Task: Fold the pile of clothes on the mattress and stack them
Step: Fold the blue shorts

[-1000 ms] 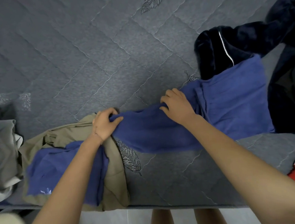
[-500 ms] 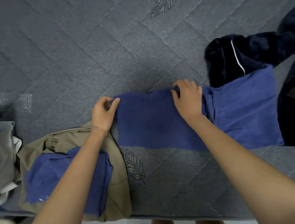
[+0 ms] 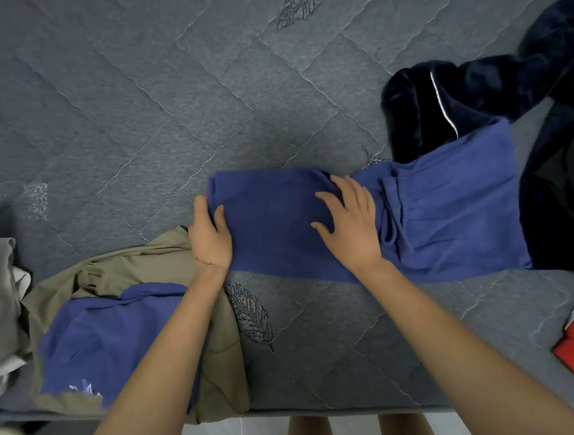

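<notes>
Both hands are on the blue pants (image 3: 450,211) on the mattress (image 3: 133,109). The left hand (image 3: 210,237) pinches the folded left edge, while the right hand (image 3: 351,226) lies flat, fingers spread wide.

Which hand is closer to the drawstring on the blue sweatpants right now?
Right. The right hand lies flat on the blue sweatpants just beside the drawstring; the left hand grips the folded end farther away.
</notes>
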### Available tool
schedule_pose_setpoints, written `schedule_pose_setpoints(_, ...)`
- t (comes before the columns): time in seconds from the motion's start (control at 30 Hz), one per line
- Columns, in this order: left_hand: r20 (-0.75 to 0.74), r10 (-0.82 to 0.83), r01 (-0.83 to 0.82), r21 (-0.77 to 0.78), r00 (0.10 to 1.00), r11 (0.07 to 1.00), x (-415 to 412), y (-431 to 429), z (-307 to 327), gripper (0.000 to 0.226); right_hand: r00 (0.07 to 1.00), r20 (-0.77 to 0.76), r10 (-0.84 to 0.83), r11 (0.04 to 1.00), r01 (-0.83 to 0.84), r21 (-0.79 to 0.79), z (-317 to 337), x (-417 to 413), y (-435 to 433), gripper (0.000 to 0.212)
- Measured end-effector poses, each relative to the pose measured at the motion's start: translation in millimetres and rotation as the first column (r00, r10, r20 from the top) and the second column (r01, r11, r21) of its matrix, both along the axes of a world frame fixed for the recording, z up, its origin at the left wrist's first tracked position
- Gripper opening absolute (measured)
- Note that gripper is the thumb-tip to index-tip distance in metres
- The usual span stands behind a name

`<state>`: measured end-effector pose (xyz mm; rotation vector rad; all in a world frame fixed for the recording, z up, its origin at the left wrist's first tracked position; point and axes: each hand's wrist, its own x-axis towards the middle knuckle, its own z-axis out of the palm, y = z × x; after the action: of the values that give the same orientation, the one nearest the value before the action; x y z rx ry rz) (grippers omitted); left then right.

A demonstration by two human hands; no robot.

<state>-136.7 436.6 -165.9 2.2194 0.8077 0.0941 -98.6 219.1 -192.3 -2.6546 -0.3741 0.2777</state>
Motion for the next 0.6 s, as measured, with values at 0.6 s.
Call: schedule_pose_setpoints(0.6,-0.261,-0.348,0.430,0.416,0.900,0.801,-21,-49,-9,0.048,0.982,0.084,-0.172,0.985,0.171,0.023,17,-13,-42,0.045)
